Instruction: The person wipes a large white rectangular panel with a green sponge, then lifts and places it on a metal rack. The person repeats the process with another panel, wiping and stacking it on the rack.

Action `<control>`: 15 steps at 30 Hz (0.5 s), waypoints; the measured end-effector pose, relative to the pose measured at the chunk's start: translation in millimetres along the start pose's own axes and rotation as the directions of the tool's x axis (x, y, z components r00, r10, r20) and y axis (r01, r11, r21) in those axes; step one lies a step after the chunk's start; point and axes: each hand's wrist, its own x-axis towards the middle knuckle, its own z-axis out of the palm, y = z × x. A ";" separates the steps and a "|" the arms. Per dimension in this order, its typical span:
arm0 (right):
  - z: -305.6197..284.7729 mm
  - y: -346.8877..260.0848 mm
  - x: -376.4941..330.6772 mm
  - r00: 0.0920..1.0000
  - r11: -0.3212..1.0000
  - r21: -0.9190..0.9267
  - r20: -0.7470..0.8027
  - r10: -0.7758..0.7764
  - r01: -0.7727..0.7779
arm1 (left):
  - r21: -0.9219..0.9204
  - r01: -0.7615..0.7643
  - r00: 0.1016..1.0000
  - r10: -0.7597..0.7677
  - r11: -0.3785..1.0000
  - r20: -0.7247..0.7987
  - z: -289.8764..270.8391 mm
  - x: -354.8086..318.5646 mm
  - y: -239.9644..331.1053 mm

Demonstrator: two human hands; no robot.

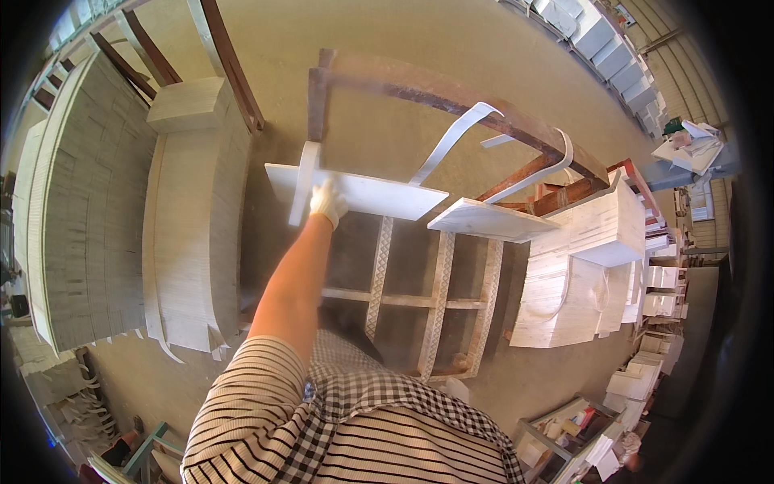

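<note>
We judge the work partway: a white rectangular stone-like slab (383, 196) and a grey-veined white slab (490, 221) are already set out mid-frame; what remains, we cannot tell. Our white-gloved left hand (326, 202), arm outstretched, overlaps the first slab, its grip unclear.

A whitish glove (324, 198) covers the left hand (329, 206). The cream shirt (383, 452) has thin dark stripes, its sleeve (246, 395) ending around the elbow; over it sits a black-and-white checked garment (371, 397).
</note>
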 end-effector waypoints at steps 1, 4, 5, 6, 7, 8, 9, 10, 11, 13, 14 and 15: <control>-10.2 -12.1 -1.8 1.000 0.999 0.034 0.011 0.025 -0.025 | -0.058 -0.039 0.999 0.040 0.998 0.009 -0.7 2.7 3.2; -21.1 -40.0 7.8 0.986 0.971 0.196 -0.121 -0.111 0.134 | -0.330 -0.098 0.991 0.123 0.939 0.057 -9.8 16.8 19.2; -19.0 -46.8 11.8 0.974 0.950 0.248 -0.171 -0.151 0.191 | -0.186 -0.287 0.942 0.313 0.940 0.125 -15.9 22.0 22.7; -15.7 -53.1 15.7 0.957 0.922 0.297 -0.222 -0.187 0.249 | -0.025 -0.513 0.830 0.503 0.858 0.242 -23.0 27.2 24.7; -12.7 -59.0 18.7 0.962 0.910 0.346 -0.223 -0.158 0.229 | -0.142 -0.419 0.878 0.440 0.897 0.186 -28.7 35.1 29.6; -11.2 -64.8 21.2 0.950 0.845 0.462 -0.269 -0.157 0.270 | -0.419 -0.254 0.945 0.316 0.872 0.085 -35.0 43.1 34.7; -11.6 -71.6 23.1 0.962 0.787 0.572 -0.255 -0.096 0.230 | -0.626 -0.186 0.955 0.290 0.757 0.067 -41.0 50.6 40.3; -15.9 -76.3 23.8 0.969 0.760 0.616 -0.236 -0.074 0.208 | -0.700 -0.136 0.983 0.182 0.701 -0.008 -46.6 56.8 45.9; -21.5 -81.9 24.0 0.975 0.730 0.657 -0.217 -0.053 0.186 | -0.561 -0.282 0.944 0.328 0.779 -0.018 -50.8 60.1 51.1; -37.0 -88.1 22.1 0.982 0.823 0.545 -0.168 -0.081 0.161 | 0.072 -0.696 0.717 0.690 0.714 0.095 -51.5 58.4 68.3; -43.7 -89.3 20.9 0.988 0.801 0.585 -0.146 -0.050 0.127 | 0.217 -0.662 0.740 0.672 0.717 0.034 -48.4 50.9 78.1; -48.7 -88.7 20.8 0.994 0.837 0.542 -0.111 -0.014 0.073 | 0.333 -0.615 0.737 0.671 0.715 -0.078 -36.8 40.7 85.5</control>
